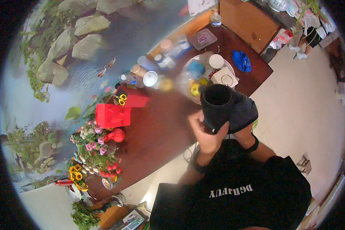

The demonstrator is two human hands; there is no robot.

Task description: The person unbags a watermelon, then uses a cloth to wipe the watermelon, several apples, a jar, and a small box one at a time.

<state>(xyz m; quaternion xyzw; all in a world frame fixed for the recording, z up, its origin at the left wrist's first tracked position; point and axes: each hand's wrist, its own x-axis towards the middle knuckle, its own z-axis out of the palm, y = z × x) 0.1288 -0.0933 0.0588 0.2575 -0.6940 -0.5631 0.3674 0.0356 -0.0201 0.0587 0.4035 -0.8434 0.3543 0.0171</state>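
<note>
My left hand [209,132] grips a black hollow item [241,111] with a round opening at the top and a wider, soft-looking part on its right; my thumb presses its front. My right hand [244,136] holds it from beneath on the right, fingers largely hidden. Just beyond it a round tray [188,98] on the dark red table [153,134] bears apples [196,89], a blue box [196,67], a white jar [216,60] and a cream box [225,78].
Red boxes [109,115], yellow scissors [122,99], flower bunches [96,149] and bottles [130,79] line the table's left and back. A blue cloth [240,60] lies back right. A pale floor [303,107] spreads right; a small stool [303,165] stands there.
</note>
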